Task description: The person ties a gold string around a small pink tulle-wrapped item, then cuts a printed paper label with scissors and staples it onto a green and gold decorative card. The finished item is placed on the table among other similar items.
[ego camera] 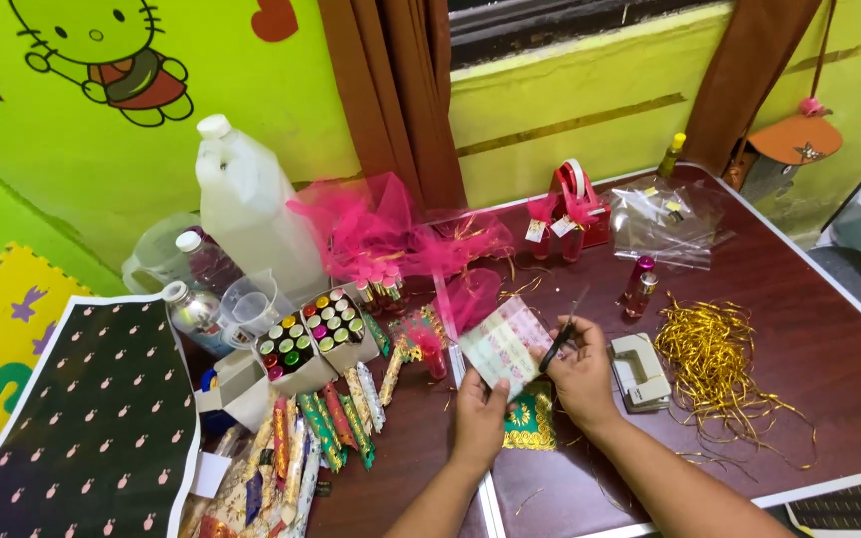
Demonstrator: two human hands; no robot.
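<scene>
Head view: left hand (pixel 478 410) pinches patterned paper sheet (pixel 506 347); right hand (pixel 580 371) grips scissors (pixel 562 334) at its edge. Cutting step, judged; next needs steady feed.

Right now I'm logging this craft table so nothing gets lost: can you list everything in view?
patterned paper: one, pink and pale green, held in both hands
scissors: one, dark, in the right hand
hole punch: one, grey, right of the hands
gold strands: a loose pile, right side of table
small bottles: two, pinkish, table centre
boxes of vials: two, coloured caps, left of the hands
pink netting: a heap, table rear
large jug: one, clear, rear left
dotted sheet: one, black, far left
table: one, dark red-brown
left hand: one, grips the paper's lower edge
right hand: one, holds the scissors
</scene>
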